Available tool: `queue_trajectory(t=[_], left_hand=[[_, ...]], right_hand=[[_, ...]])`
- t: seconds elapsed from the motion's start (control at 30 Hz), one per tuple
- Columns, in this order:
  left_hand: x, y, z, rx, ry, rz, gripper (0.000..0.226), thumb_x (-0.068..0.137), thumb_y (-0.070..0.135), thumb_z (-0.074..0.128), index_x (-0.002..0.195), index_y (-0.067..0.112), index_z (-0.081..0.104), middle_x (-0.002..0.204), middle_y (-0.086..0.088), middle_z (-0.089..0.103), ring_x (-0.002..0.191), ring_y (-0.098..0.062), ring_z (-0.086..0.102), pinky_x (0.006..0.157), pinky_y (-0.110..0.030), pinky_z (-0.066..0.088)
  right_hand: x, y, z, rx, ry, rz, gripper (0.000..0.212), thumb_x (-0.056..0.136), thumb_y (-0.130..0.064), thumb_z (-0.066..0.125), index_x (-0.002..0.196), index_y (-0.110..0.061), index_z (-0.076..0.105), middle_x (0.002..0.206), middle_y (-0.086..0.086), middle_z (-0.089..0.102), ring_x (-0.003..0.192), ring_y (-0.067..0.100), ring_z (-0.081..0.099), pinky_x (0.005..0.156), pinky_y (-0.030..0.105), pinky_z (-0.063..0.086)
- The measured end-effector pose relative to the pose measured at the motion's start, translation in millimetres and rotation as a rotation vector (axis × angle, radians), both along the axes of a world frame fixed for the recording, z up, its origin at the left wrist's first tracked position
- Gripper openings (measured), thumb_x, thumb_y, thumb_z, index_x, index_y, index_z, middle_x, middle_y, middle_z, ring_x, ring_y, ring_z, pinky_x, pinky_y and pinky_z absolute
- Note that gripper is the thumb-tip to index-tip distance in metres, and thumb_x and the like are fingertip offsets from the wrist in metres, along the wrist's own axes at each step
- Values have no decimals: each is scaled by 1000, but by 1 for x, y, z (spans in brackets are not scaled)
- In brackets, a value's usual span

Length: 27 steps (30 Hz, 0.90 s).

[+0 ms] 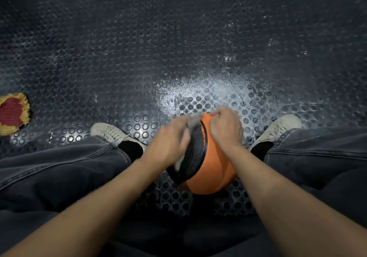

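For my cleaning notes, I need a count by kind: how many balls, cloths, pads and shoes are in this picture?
ball, orange and black: 1
grey cloth, held by the left hand: 1
red-and-yellow pad: 1
shoes: 2
Total: 5

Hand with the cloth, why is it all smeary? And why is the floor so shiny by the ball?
Head view: the left hand and its cloth are smeared by motion blur, while the right hand on the ball looks sharp. Head view: light glares white off the floor beyond the ball, and the edges fall dark.
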<state>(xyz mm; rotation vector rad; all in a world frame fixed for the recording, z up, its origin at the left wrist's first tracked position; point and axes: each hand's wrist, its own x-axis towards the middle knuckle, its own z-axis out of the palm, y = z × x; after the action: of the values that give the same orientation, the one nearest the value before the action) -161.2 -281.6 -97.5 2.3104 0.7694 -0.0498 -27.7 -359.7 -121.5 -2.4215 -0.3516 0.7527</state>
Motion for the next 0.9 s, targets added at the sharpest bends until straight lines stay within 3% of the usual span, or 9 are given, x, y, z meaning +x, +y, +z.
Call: queue_trajectory(t=[0.07, 0.17, 0.27, 0.33, 0.47, 0.57, 0.73, 0.8, 0.9], left_hand=[[29, 14, 2, -80, 154, 248, 29, 102, 28, 43, 113, 11, 63, 83, 3, 65, 66, -8, 57, 64, -9, 48], [28, -17, 1, 11, -20, 99, 26, 100, 20, 41, 117, 14, 60, 110, -6, 64, 103, -19, 58, 96, -28, 45], [-12, -66, 9, 81, -67, -31, 45, 97, 16, 34, 142, 11, 39, 151, -5, 36, 144, -19, 21, 120, -37, 16], [-15, -64, 6, 84, -72, 95, 46, 100, 15, 33, 146, 12, 33, 152, -3, 34, 144, -15, 19, 119, -29, 13], [28, -8, -11, -60, 148, 464, 34, 102, 25, 32, 126, 16, 55, 125, -12, 60, 115, -29, 53, 97, -35, 38], [36, -13, -11, 37, 46, 296, 32, 99, 19, 35, 121, 18, 58, 125, -8, 61, 115, -27, 53, 101, -36, 40], [-16, -85, 8, 116, -77, -68, 51, 100, 12, 34, 149, 20, 25, 158, 4, 20, 148, -15, 2, 120, -38, 5], [-3, -71, 6, 14, -95, 166, 45, 101, 14, 33, 146, 19, 31, 152, 1, 33, 145, -18, 19, 118, -36, 17], [27, -25, 1, -98, 32, 502, 29, 102, 16, 34, 122, 8, 53, 120, -15, 59, 114, -31, 53, 88, -31, 35]], right_hand=[[-8, 5, 3, -8, -29, 14, 27, 96, -9, 41, 94, -19, 66, 109, -1, 58, 101, 21, 52, 102, 51, 40], [-7, 1, 3, -65, -52, -38, 24, 96, -13, 41, 93, -19, 65, 101, 0, 54, 91, 23, 48, 97, 46, 42], [1, -6, 2, -50, -23, -81, 28, 97, -13, 42, 90, -21, 68, 97, 2, 61, 83, 23, 50, 96, 46, 47], [2, -7, 2, -44, -7, -46, 30, 97, -10, 40, 94, -18, 69, 93, -1, 56, 84, 23, 49, 97, 46, 45], [-6, -1, 6, -39, -30, -21, 23, 96, -8, 40, 92, -15, 61, 102, -1, 52, 98, 25, 48, 106, 55, 35], [-4, 2, 5, -79, -22, -95, 23, 100, -14, 38, 100, -14, 61, 116, 7, 56, 113, 31, 50, 106, 55, 33], [20, -16, -2, -79, 55, -176, 29, 100, -15, 38, 106, -14, 67, 120, 12, 63, 96, 30, 51, 86, 37, 38], [20, -18, -3, -73, 61, -167, 31, 99, -14, 38, 106, -14, 68, 119, 10, 63, 93, 28, 50, 85, 36, 38], [13, -19, -6, -76, 14, -190, 23, 98, -14, 39, 92, -13, 61, 106, 6, 60, 91, 25, 49, 91, 41, 42]])
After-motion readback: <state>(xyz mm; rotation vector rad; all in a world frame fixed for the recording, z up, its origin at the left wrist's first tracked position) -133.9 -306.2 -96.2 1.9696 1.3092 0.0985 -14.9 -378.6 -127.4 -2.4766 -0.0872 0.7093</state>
